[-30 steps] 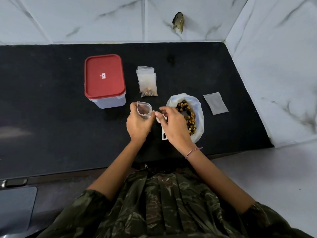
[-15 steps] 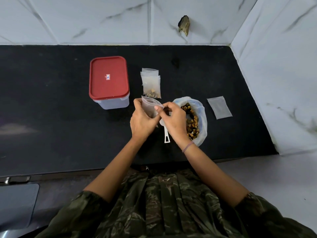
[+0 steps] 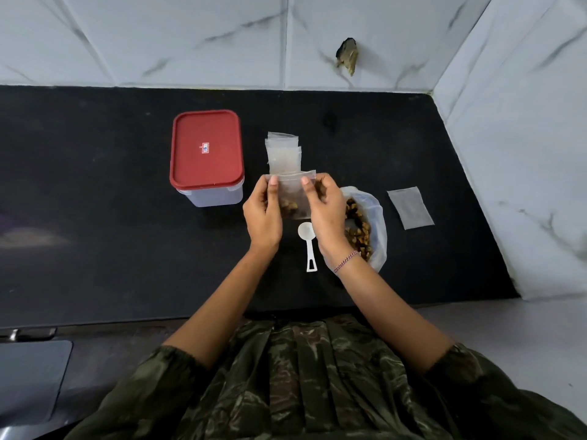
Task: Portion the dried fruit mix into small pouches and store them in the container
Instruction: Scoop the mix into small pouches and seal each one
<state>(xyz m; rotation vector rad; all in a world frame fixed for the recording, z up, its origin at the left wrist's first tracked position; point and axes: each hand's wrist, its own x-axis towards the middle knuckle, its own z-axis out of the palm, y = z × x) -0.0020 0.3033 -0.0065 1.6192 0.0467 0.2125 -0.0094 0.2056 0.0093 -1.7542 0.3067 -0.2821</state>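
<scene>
Small pouch (image 3: 292, 193), fruit in its bottom, up off the counter (image 3: 95, 201) between my hands. Left hand (image 3: 262, 214) pinches its top left corner, right hand (image 3: 327, 211) its top right. Free counter far left and near edge; wall close on the right. A second ago its mouth was round, now flat. Spoon (image 3: 308, 246) now lies between my wrists. Lidded container (image 3: 206, 157) left, fruit bag (image 3: 378, 217) right.

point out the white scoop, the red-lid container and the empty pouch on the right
white scoop (image 3: 305, 231), head view, on its round bowl
container (image 3: 206, 149), head view, middle of its red lid
empty pouch (image 3: 410, 207), head view, its flat middle
</scene>
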